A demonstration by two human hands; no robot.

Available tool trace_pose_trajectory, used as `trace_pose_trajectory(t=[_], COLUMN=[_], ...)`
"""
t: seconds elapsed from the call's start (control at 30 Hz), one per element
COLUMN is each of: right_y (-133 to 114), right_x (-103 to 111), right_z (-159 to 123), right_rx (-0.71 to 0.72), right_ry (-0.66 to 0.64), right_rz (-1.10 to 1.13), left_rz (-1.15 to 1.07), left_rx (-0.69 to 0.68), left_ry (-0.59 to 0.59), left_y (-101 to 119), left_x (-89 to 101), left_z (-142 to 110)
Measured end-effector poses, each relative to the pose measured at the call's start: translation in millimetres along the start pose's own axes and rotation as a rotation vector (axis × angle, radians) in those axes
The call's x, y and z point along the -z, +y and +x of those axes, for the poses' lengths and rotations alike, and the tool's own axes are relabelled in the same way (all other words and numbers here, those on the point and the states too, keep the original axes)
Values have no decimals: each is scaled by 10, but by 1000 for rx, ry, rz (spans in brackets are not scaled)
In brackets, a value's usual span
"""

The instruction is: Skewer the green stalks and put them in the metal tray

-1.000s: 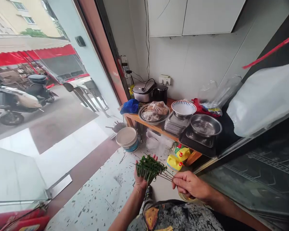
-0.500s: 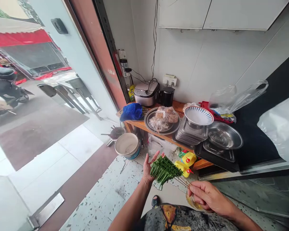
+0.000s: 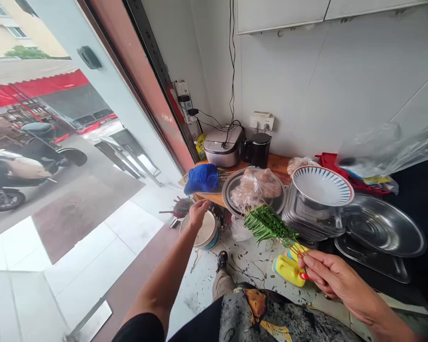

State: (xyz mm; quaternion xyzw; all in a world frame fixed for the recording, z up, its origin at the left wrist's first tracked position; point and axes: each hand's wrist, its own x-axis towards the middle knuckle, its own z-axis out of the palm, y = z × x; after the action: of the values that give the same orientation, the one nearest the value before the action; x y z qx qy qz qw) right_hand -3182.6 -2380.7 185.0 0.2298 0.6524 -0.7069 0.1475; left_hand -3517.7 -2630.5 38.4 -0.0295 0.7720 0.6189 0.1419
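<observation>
My right hand (image 3: 328, 273) grips the thin sticks of several skewers, on which a flat bunch of cut green chives (image 3: 269, 223) is threaded. The chives tilt up to the left, in front of a round metal tray (image 3: 228, 194). My left hand (image 3: 199, 213) is stretched forward over a white bucket (image 3: 209, 228), close to the table's front edge, just below a blue bag (image 3: 201, 178). Its fingers are loosely bent, with nothing visible in them. Skewer sticks (image 3: 224, 178) lie beside the blue bag.
A rice cooker (image 3: 224, 145) and a black kettle (image 3: 260, 148) stand at the back of the wooden table. A patterned bowl (image 3: 323, 185) tops stacked metal trays (image 3: 303, 221), beside a steel basin (image 3: 381, 223). Yellow bottles (image 3: 288, 270) are on the floor below. A glass door stands left.
My left hand has left the chives and moved forward to the table edge. My right hand still holds the skewers, now farther forward and right. The view has moved closer to the table.
</observation>
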Motion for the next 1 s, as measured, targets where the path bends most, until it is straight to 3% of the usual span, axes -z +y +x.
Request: trace_pose_trajectory(t=[0.17,0.27,0.37,0.5,0.63,0.83,1.0], right_y=[-610,-961,-1254,-1486,-1497,-1422,-1492], right_x=[-201,-324,-419,-469,-427,-309,-259], right_z=[936,1434,1796,2093,2254,2400,2547], right_rx=[9,16,8,-20,-43,-73,-51], right_ry=[46,156,253,317,323,265,230], right_rz=[10,28,49,88,106,104,108], left_rz=[354,518,659,801,870,841,698], left_rx=[-219,-290,-304,-275,-201,-71,-9], left_ry=[-34,-148,-245,-260,-284,-324,-296], left_y=[350,470,495,425,350,339,389], left_x=[76,-86,-317,-540,-619,-588,-449], left_z=[1243,1827,2190,2437,2560,2608,2669])
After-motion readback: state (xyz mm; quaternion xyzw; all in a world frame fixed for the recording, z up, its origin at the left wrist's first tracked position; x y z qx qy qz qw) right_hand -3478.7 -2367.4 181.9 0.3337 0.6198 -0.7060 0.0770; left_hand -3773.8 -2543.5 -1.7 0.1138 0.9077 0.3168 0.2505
